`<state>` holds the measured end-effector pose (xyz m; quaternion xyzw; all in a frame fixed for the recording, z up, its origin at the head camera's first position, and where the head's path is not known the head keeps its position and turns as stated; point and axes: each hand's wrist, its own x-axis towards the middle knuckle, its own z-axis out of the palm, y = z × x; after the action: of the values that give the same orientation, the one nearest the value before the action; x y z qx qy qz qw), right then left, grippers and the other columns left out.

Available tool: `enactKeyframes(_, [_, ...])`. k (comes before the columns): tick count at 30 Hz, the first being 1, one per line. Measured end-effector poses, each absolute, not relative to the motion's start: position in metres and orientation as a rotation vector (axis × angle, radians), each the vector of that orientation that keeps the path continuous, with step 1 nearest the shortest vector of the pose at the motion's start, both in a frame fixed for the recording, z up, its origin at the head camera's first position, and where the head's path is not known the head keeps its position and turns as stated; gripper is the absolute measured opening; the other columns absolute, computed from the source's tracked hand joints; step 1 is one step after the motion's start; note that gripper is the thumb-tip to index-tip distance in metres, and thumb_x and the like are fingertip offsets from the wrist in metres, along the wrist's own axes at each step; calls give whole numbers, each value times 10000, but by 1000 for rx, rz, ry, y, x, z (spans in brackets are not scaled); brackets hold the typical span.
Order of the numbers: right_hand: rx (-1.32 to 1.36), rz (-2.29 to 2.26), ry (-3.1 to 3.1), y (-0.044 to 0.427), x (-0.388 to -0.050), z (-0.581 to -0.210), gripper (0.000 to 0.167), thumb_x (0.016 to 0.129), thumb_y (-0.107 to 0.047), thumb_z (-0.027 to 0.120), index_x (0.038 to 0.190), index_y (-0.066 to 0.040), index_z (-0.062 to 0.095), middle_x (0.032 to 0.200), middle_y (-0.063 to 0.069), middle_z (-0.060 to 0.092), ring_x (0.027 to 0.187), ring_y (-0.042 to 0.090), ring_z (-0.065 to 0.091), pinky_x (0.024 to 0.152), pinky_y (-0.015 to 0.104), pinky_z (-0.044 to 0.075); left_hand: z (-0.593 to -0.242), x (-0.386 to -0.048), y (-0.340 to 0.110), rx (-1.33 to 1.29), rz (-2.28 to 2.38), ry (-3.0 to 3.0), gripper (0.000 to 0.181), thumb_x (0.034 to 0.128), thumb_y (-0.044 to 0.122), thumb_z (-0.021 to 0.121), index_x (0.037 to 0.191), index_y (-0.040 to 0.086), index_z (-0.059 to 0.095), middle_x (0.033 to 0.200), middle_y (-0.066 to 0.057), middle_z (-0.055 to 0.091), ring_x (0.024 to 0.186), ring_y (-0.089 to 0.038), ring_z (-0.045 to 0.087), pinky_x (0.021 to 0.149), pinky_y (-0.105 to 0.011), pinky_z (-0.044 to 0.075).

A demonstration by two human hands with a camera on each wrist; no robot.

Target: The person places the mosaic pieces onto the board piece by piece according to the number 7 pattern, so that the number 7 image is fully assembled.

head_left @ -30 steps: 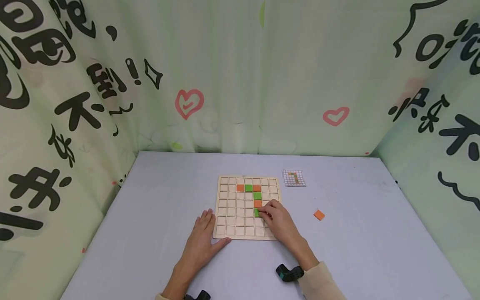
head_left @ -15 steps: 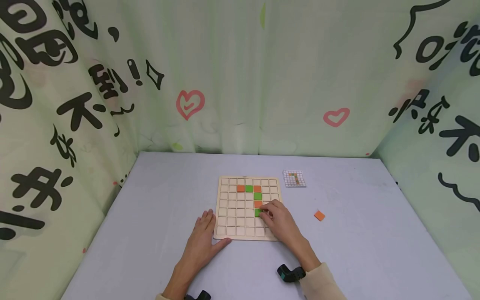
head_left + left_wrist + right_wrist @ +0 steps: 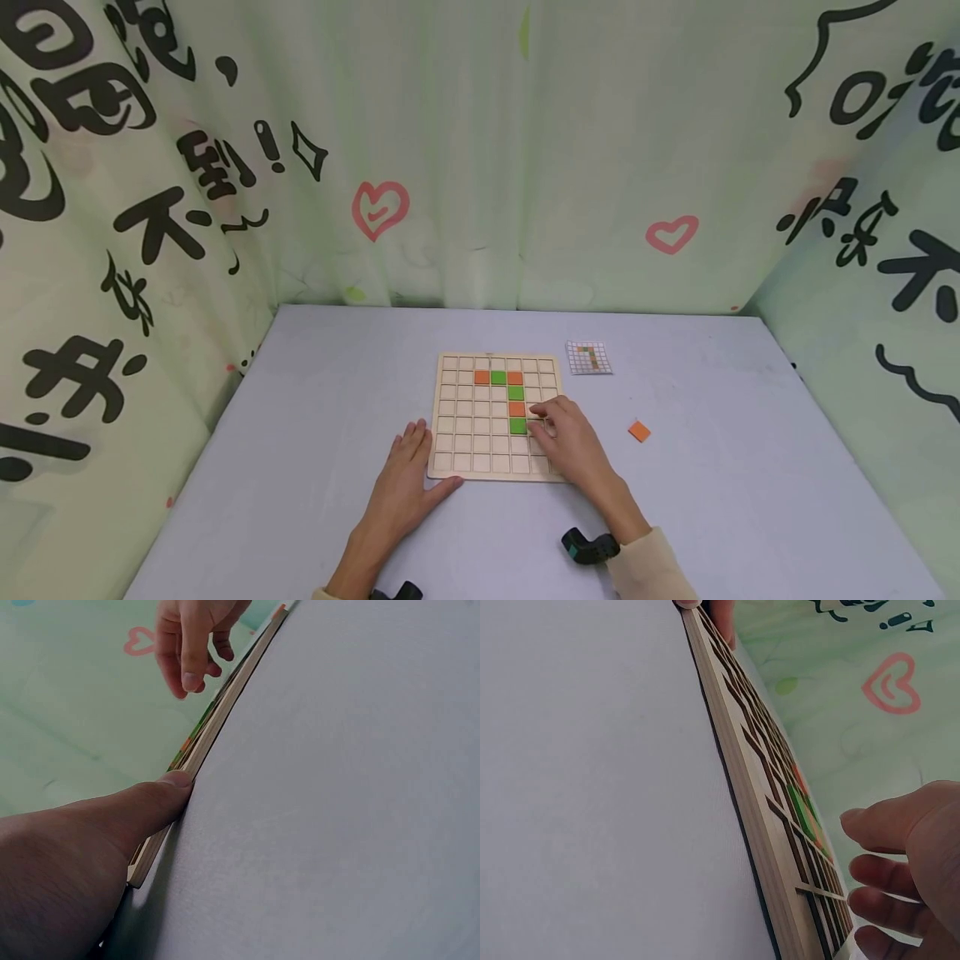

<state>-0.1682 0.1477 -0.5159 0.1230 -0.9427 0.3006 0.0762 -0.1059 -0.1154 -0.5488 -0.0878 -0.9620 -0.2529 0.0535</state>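
Note:
A wooden grid board (image 3: 472, 442) lies on the table, with orange and green square tiles in its cells. Three tiles run along an upper row, and more go down a column from its right end; the lowest is a green tile (image 3: 518, 426). My left hand (image 3: 402, 482) rests against the board's left side, fingers straight and thumb touching the front edge, as the left wrist view also shows. Over the board's right part hovers my right hand (image 3: 572, 442), its fingers loosely bent and thumb apart from the index finger, with nothing between them.
To the right of the board lies a loose orange tile (image 3: 639, 431). A small card (image 3: 589, 357) printed with a grid and coloured squares sits behind it, near the board's upper right corner. Pale green curtains (image 3: 480, 167) enclose the table (image 3: 735, 500) at the back and sides.
My right hand has let go of the lowest green tile and drawn slightly right, its finger and thumb parting. That tile now shows whole in its cell. The left hand stays put.

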Motion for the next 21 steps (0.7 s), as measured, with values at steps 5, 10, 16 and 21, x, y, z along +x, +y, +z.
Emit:
enactKeyframes(5, [339, 894, -2839, 153, -169, -514, 252, 918, -183, 724, 1141, -66, 708, 1093, 56, 657, 1003, 205, 615, 859, 393, 575, -549, -106, -115, -264, -769, -2928, 905, 857, 552, 719, 1457, -71, 455, 1566, -232, 403, 1509, -353, 317, 1250, -495, 285])
enactKeyframes(10, [313, 876, -2842, 161, -169, -510, 273, 914, -189, 727, 1151, -58, 696, 1089, 64, 647, 953, 198, 579, 809, 378, 548, -550, -106, -116, -254, -769, -2937, 909, 855, 554, 720, 1458, -71, 453, 1573, -225, 396, 1511, -350, 314, 1252, -491, 281])
enactKeyframes(16, [311, 863, -2801, 172, -170, -509, 295, 912, -181, 726, 1163, -34, 679, 1089, 98, 648, 1010, 249, 590, 840, 426, 553, -550, -106, -116, -255, -774, -2937, 907, 857, 547, 723, 1459, -74, 450, 1574, -228, 393, 1512, -351, 312, 1253, -492, 279])
enactKeyframes(21, [274, 857, -2808, 180, -170, -511, 316, 914, -186, 722, 1185, -31, 668, 1113, 114, 637, 1062, 273, 575, 858, 434, 547, -549, -106, -116, -262, -772, -2933, 902, 859, 544, 722, 1460, -71, 450, 1570, -231, 397, 1508, -354, 319, 1251, -494, 282])
